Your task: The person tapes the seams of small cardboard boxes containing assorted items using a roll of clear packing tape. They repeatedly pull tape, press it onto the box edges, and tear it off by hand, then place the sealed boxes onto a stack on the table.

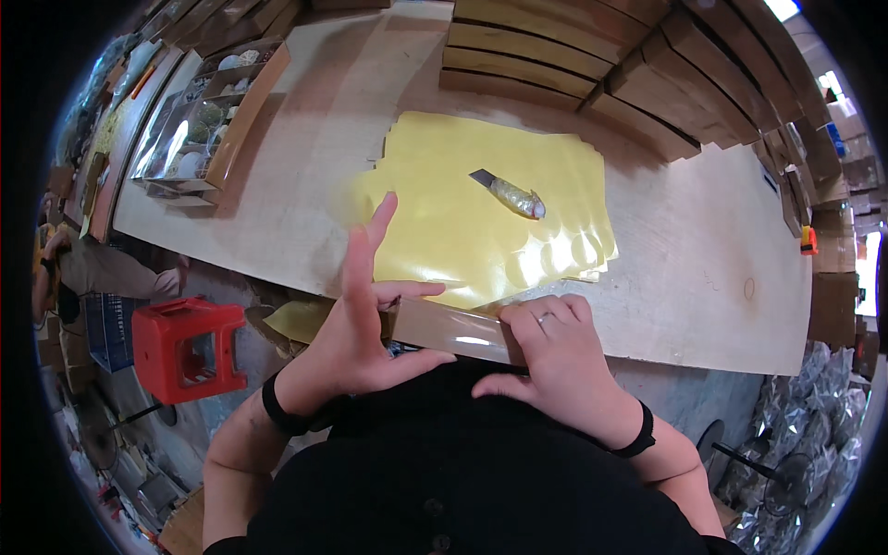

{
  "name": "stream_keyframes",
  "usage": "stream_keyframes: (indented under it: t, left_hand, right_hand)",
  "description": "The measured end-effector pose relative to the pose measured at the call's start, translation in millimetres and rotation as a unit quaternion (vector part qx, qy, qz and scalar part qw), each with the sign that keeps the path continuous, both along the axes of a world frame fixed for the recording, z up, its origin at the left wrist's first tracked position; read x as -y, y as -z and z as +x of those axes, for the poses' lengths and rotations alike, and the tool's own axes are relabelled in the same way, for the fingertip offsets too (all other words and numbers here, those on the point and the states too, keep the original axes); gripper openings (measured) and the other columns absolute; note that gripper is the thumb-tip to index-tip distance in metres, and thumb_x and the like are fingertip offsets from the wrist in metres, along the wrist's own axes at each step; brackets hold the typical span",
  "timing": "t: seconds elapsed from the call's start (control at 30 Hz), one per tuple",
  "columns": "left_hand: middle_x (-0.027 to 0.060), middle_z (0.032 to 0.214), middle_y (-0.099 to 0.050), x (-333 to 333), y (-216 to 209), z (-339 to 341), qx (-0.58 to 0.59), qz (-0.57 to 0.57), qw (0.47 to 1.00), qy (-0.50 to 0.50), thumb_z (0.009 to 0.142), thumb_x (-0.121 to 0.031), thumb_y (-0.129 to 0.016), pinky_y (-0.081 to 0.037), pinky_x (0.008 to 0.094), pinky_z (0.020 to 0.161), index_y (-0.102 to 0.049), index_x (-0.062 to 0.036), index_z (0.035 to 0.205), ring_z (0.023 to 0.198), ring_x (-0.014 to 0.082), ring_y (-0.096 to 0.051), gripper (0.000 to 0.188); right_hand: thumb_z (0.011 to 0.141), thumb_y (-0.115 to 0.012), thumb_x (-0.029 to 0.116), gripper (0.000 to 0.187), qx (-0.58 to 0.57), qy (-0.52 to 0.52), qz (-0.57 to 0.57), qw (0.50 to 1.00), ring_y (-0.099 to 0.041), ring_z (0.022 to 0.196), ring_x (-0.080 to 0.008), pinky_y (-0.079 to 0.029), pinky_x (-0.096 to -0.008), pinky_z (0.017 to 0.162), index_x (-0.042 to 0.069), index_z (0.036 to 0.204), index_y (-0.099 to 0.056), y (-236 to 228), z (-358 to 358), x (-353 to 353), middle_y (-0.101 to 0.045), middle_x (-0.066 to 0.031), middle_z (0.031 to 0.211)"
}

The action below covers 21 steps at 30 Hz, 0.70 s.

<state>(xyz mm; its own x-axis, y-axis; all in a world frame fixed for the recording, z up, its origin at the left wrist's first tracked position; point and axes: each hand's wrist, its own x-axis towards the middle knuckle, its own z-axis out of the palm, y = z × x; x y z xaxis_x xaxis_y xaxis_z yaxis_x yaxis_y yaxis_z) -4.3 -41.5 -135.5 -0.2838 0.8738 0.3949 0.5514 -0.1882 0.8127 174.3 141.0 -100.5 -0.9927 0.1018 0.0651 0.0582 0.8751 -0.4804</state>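
A narrow brown cardboard box [453,330] with a shiny clear face lies against the table's near edge, close to my body. Around its right end is my right hand [564,356], fingers bent over the top and thumb on the near side. At the left end my left hand [356,324] spreads its fingers, two pointing up and the others reaching along the box. A smeared yellow patch shows beside the raised fingertips; I cannot make it out. Just beyond the box, a pile of glossy yellow sheets [435,203] carries a utility knife [513,197], blade out and handle wrapped in tape.
Stacked brown boxes [527,42] line the table's far right. A clear-windowed box [208,129] of small decorations stands at far left. Beside the table are a red stool [185,347] and another person [111,268]. Silvery plastic packs [805,435] heap at right.
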Motion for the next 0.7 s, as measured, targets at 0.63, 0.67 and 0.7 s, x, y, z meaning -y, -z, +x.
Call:
stream_keyframes:
  t: [0.63, 0.67, 0.7]
  left_hand:
    - [0.0278, 0.151, -0.025, 21.4, -54.1, -21.4, 0.422, 0.079, 0.901, 0.057, 0.069, 0.017, -0.065, -0.056, 0.0276, 0.073, 0.015, -0.0229, 0.156, 0.083, 0.0173, -0.064, 0.125]
    - [0.027, 0.152, -0.025, 18.9, -56.8, -21.9, 0.452, 0.059, 0.888, 0.067, 0.068, 0.017, -0.065, -0.056, 0.027, 0.071, 0.015, -0.0231, 0.156, 0.082, 0.0172, -0.063, 0.125]
    - [0.0261, 0.153, -0.025, 16.8, -58.1, -21.8, 0.481, 0.039, 0.872, 0.078, 0.068, 0.017, -0.066, -0.055, 0.0263, 0.07, 0.015, -0.0233, 0.156, 0.081, 0.0171, -0.063, 0.126]
  right_hand:
    - [0.058, -0.09, 0.045, 0.067, -0.114, -0.006, -0.239, 0.964, -0.053, 0.082, -0.0237, -0.038, -0.0378, 0.084, 0.01, 0.108, -0.063, 24.9, 39.2, -37.5, -0.062, -0.0032, 0.091]
    - [0.058, -0.09, 0.045, 0.068, -0.112, -0.004, -0.241, 0.964, -0.053, 0.082, -0.0238, -0.038, -0.038, 0.085, 0.009, 0.108, -0.063, 24.3, 38.8, -37.6, -0.063, -0.0032, 0.092]
    - [0.058, -0.09, 0.045, 0.068, -0.111, -0.006, -0.24, 0.964, -0.053, 0.083, -0.0239, -0.038, -0.0382, 0.085, 0.009, 0.108, -0.063, 24.3, 38.3, -37.9, -0.063, -0.0032, 0.092]
